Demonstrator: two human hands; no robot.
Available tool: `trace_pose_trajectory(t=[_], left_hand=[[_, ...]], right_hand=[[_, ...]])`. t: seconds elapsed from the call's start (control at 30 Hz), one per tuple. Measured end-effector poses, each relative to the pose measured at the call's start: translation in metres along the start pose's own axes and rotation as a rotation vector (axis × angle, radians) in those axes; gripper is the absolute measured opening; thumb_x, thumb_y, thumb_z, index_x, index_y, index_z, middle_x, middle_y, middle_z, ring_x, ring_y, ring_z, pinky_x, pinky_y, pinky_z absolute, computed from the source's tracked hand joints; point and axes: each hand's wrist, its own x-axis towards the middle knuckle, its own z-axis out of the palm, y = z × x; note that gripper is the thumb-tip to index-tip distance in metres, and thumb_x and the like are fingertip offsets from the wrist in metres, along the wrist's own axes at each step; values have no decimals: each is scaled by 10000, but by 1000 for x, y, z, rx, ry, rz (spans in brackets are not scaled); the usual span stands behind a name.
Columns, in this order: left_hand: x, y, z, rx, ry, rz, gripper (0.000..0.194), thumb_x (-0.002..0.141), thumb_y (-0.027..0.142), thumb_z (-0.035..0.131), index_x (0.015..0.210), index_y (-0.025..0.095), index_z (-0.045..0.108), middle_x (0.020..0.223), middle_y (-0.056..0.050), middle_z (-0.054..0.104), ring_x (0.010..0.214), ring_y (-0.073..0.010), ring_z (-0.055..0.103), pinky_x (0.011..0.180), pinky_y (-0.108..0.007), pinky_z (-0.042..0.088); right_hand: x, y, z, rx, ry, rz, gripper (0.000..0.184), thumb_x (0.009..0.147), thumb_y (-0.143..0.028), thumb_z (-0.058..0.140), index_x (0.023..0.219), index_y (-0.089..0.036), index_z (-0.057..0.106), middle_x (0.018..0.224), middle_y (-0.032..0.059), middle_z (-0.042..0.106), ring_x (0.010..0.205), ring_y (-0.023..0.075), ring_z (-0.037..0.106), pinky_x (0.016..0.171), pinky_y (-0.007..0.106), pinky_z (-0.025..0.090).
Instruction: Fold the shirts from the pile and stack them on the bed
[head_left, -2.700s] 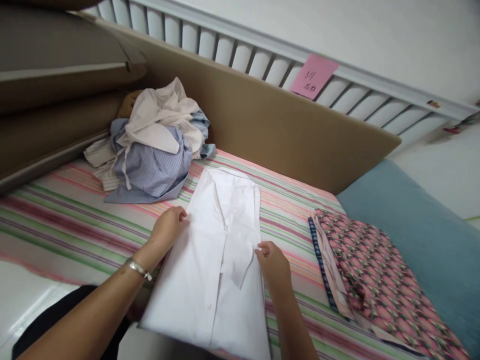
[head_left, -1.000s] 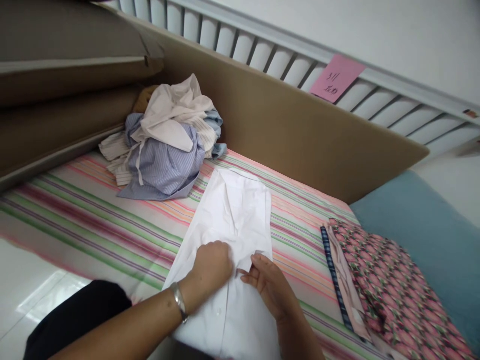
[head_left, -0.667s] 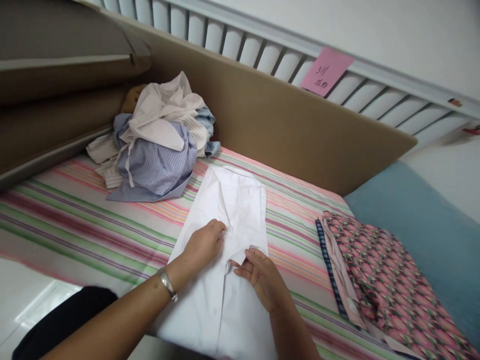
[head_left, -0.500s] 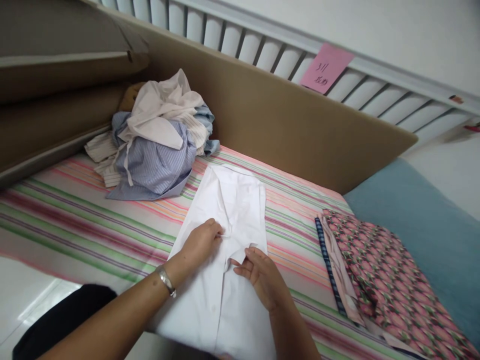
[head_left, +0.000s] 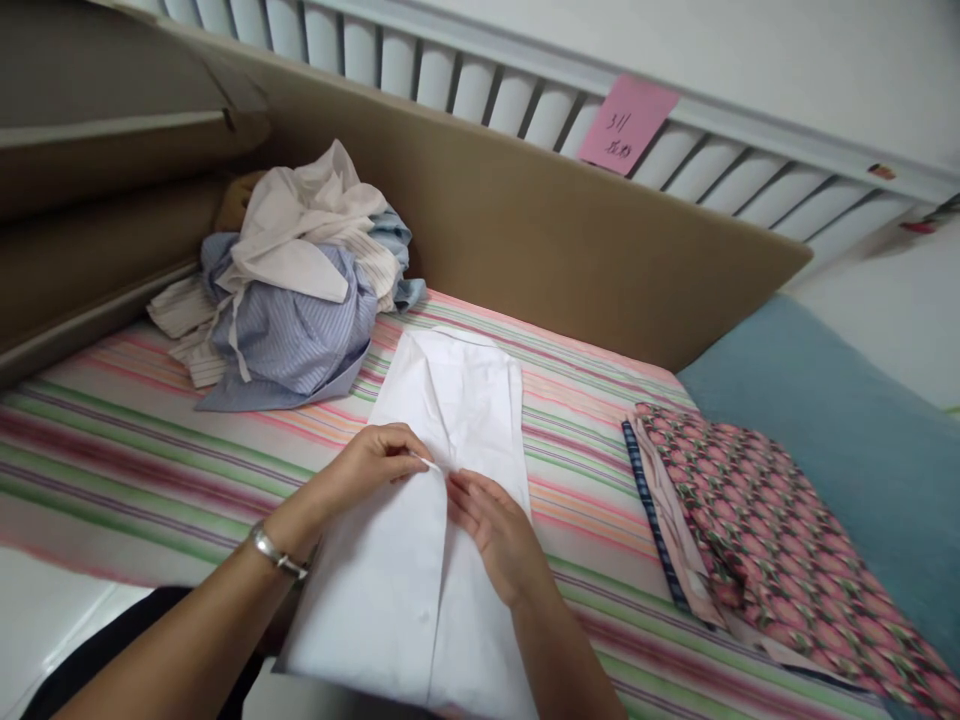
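A white shirt (head_left: pixel 480 400) lies lengthwise before me, folded into a long narrow shape, with its buttoned front edge running down the middle. My left hand (head_left: pixel 379 460) pinches a small edge of that front between thumb and fingers, lifting it slightly. Close beside it, my right hand (head_left: pixel 491 525) is curled with its fingertips at the same front edge, closed on the fabric; some fingertips are hidden by the cloth. A small button shows lower down on the shirt front. The left wrist wears a silver bracelet (head_left: pixel 277 553).
Striped bedding (head_left: pixel 247 470) lies under everything. A heap of crumpled clothes (head_left: pixel 300 320) sits at the back left against a brown board (head_left: pixel 525 230). To the right are folded patterned garments (head_left: pixel 757 510) and a blue-green cushion (head_left: pixel 832 400). A pink note (head_left: pixel 628 122) hangs on white railings.
My left hand has shifted left and up, now pinching the shirt edge. My right hand has let the raised flap down and moved up beside the left. The view has turned slightly right.
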Motion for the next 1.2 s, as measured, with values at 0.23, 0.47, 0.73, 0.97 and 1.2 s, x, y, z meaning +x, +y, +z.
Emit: trace_pose_trajectory(t=[0.23,0.47,0.73,0.97,1.2], left_hand=[[-8,-7,51,510,280,84,260,818,95,476,1020,164,623,978,-68,612,890,-169,578,799,-302,465],[-42,-26,80,916,98,155,425,838,97,389,1228,177,538,1281,-88,545,1225,-226,446,1032,-421,349],[-41,-48,80,1090,88,26,616,854,221,402,1446,263,237,1500,-48,251,1385,-314,178,1083,-618,115],[-31,-45,55,1030,148,-66,561,852,325,475,1398,295,354,1510,-58,219,1385,-346,152,1057,-653,150],[-39,-35,63,983,12,125,586,810,104,464,1366,274,393,1504,-46,253,1392,-268,177,1106,-545,204]], right_hand=[[-11,-5,-5,-313,177,-169,318,742,-388,650,990,-190,657,1161,95,631,1096,253,575,958,442,451],[-13,20,-11,-1377,-47,-703,450,892,-355,437,1335,-277,439,1424,33,405,1343,237,311,1111,513,245],[11,46,-31,-1635,-42,-737,520,912,-363,394,1412,-256,297,1451,29,340,1352,237,278,1095,518,289],[21,23,-49,-1423,107,-979,303,897,-308,436,1120,-227,624,1186,55,630,1090,189,594,878,327,538],[-19,48,-94,-1534,-64,-1220,298,860,-345,518,1149,-376,585,1114,-1,667,1078,227,600,903,412,514]])
